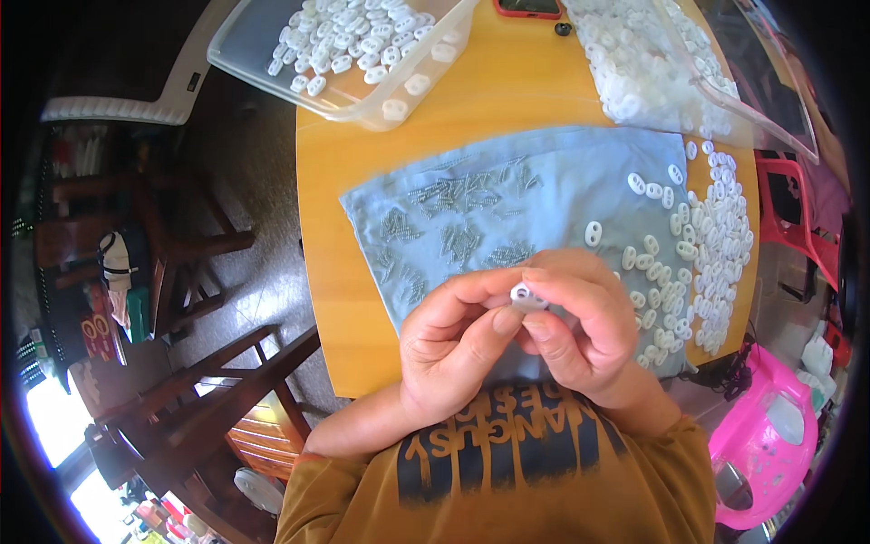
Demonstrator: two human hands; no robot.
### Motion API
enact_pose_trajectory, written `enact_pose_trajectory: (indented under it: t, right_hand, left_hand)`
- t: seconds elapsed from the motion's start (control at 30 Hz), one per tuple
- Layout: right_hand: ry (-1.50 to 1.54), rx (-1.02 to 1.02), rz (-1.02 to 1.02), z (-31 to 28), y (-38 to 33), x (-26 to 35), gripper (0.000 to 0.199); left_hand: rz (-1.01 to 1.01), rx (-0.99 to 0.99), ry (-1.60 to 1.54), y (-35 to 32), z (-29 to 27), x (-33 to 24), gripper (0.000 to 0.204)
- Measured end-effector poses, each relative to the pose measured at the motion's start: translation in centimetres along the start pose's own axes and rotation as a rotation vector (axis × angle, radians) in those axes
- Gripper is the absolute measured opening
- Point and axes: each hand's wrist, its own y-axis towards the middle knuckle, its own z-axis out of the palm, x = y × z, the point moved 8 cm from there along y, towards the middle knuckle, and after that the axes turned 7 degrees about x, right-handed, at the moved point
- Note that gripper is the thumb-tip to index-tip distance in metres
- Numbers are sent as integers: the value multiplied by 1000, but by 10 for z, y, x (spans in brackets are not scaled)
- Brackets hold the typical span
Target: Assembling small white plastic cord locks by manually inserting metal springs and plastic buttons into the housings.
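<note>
The left hand's fingers (489,339) and the right hand's fingers (594,304) together pinch a small white piece (527,298) between thumbs and forefingers. Beyond them and to their left, small spring-like pieces (460,242) lie in clusters on a blue cloth (575,190) over the counter (340,308); loose white ovals (722,254) spread to their right.

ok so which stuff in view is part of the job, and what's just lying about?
Likely part of the job:
white two-holed piece, in the left hand and right hand
metal coils on the blue-grey cloth
loose white pieces
clear tub holding white pieces

Apparently just lying about:
red-edged phone
small black object
pink plastic seat
</note>
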Motion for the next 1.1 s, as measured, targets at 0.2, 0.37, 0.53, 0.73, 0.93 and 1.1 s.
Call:
enact_pose_trajectory:
  t: [0.2, 0.37, 0.53, 0.73, 0.93, 1.1]
  right_hand:
    - [-98, -90, -50, -4, 2, 5, 36]
    - [-30, -114, -101, -6, -4, 6, 30]
    - [85, 59, -167, 8, -6, 13, 22]
    - [145, 215, -169, 25, -12, 19, 21]
    - [210, 349, -117, 45, -23, 17, 12]
    - [239, 469, 22, 63, -36, 8, 17]
  left_hand:
    - [-48, -184, 67, 5, -12, -9, 21]
    - [94, -365, 310, 45, -32, -60, 18]
    - [264, -360, 472, 104, -46, -121, 33]
    - [107, -180, 575, 98, -24, -82, 36]
    - [-68, 278, 576, 65, 47, -38, 22]
    - [-248, 1105, 77, 50, 118, -38, 25]
